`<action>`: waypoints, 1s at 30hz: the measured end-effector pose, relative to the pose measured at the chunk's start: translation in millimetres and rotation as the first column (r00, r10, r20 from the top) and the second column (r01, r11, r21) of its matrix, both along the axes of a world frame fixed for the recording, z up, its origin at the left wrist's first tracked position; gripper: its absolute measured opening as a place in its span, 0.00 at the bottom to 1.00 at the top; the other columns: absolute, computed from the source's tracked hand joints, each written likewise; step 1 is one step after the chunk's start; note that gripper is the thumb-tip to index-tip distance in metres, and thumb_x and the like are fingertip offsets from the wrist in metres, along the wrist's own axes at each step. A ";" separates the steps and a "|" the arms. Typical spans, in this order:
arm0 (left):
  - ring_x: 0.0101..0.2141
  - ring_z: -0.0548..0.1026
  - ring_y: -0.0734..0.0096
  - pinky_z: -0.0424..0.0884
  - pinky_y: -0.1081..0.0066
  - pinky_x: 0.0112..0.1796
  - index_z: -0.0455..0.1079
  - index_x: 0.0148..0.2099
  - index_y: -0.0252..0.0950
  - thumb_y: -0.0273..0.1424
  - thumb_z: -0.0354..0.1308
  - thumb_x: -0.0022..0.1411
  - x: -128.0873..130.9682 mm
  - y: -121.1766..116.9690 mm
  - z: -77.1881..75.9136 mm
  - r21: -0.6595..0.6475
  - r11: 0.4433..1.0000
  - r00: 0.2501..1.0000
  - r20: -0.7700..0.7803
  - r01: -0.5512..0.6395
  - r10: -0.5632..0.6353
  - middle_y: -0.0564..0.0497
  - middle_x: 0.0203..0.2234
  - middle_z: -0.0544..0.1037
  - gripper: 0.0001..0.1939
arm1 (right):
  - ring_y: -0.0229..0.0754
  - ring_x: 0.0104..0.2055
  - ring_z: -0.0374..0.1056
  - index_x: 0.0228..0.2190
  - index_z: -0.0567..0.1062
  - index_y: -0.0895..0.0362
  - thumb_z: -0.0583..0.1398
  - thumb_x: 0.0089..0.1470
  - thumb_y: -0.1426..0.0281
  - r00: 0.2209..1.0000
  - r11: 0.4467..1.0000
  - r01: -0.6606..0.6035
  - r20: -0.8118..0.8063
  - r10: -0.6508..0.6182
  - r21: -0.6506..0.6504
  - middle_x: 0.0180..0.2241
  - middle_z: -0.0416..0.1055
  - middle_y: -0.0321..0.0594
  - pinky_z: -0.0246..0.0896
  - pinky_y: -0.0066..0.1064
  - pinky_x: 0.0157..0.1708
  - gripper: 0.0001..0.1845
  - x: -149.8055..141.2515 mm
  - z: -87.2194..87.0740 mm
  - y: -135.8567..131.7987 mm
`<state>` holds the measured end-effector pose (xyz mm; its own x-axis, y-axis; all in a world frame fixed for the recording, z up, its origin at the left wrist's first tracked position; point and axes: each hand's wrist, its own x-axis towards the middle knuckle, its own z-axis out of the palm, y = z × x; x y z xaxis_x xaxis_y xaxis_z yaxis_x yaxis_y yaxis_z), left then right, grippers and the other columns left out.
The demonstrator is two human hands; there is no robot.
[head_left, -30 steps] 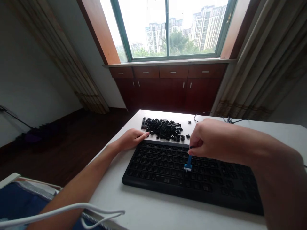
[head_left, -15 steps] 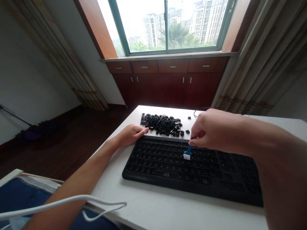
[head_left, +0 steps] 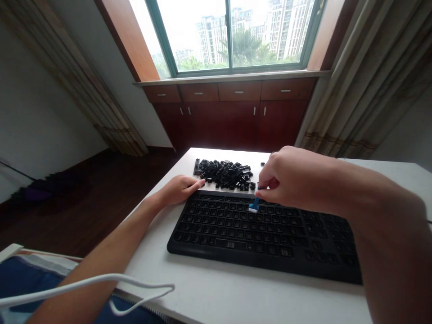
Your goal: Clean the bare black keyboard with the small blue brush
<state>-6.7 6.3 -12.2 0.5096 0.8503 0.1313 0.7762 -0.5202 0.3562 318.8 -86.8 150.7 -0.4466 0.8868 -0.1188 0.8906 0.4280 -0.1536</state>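
A black computer keyboard (head_left: 243,243) lies on a white table (head_left: 202,288). My right hand (head_left: 290,180) is above its top rows, with the fingers pinched on a small blue-handled brush (head_left: 254,205). The brush's white bristles rest on the keyboard. My left hand (head_left: 178,190) lies flat on the table at the keyboard's top left corner, its fingertips touching the edge of a heap of loose black keycaps (head_left: 224,174). The heap lies behind the keyboard. My right hand hides part of the top rows and most of the brush handle.
A white cable (head_left: 101,283) hangs across the lower left, over blue fabric (head_left: 30,279) beyond the table's near edge. Dark red wooden cabinets (head_left: 229,117) stand under a window (head_left: 229,36) behind the table, with curtains (head_left: 364,90) at the right.
My right hand and the brush have moved left along the keyboard's top rows. The whole view has tilted and shifted slightly. My left hand stays in place at the keyboard's corner.
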 end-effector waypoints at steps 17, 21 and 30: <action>0.20 0.50 0.80 0.48 0.72 0.25 0.52 0.20 0.34 0.42 0.47 0.67 3.7 -1.4 5.4 -0.013 1.000 1.000 0.005 0.018 -0.018 0.57 0.17 0.50 0.26 | 0.30 0.16 0.51 0.25 0.78 0.55 0.58 0.44 0.69 0.996 0.998 -0.035 0.086 0.030 0.056 0.17 0.64 0.34 0.40 0.30 0.19 0.07 -10.5 -0.4 -2.2; 0.20 0.51 0.80 0.48 0.72 0.25 0.53 0.20 0.34 0.41 0.48 0.66 3.5 -0.9 4.0 -0.014 1.000 1.000 0.018 0.006 -0.005 0.57 0.16 0.51 0.25 | 0.31 0.16 0.53 0.24 0.77 0.56 0.58 0.47 0.65 0.997 0.998 -0.037 0.071 0.033 0.056 0.18 0.66 0.35 0.43 0.30 0.20 0.09 -7.4 5.3 -3.7; 0.20 0.50 0.80 0.47 0.72 0.25 0.53 0.20 0.34 0.41 0.49 0.66 2.3 -0.6 3.7 -0.009 1.000 0.999 0.030 0.015 -0.015 0.57 0.16 0.50 0.25 | 0.32 0.17 0.55 0.23 0.76 0.56 0.59 0.46 0.65 0.998 0.999 0.027 0.053 -0.025 -0.038 0.18 0.67 0.36 0.44 0.31 0.19 0.09 0.0 -1.2 1.0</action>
